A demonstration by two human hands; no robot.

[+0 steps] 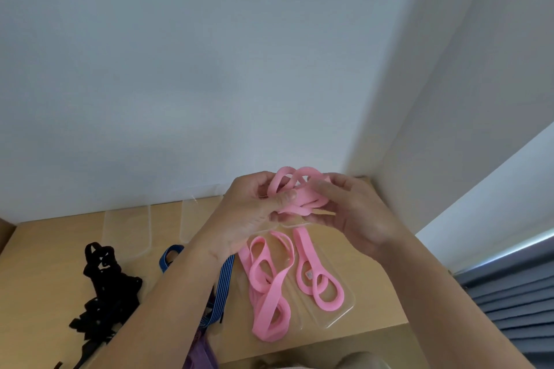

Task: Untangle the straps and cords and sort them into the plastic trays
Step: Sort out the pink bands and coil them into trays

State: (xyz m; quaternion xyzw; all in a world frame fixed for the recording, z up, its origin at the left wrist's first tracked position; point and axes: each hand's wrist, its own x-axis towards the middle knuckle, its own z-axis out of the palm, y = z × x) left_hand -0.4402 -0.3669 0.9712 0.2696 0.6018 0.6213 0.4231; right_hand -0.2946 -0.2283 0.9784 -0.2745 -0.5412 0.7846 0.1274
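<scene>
head view looks down at both hands raised above the counter [45,249], close together on one knotted pink strap [299,189]. the left hand [248,213] pinches a flat run of it under the thumb, seemingly to anchor the bundle. the right hand [356,219], a little blurred, closes its fingers on the other side, probably to work a loop free. holding it up in the air should give the loops room to fall open. the strap is a flat, soft-looking band, bunched in several overlapping loops. directly below sits a clear plastic tray [344,311] with other pink straps [317,278] loosely looped in it, so pink likely goes there. to the left lie a blue striped strap [223,281], a heap of black straps [105,287] and two more clear trays [129,231] near the wall.
</scene>
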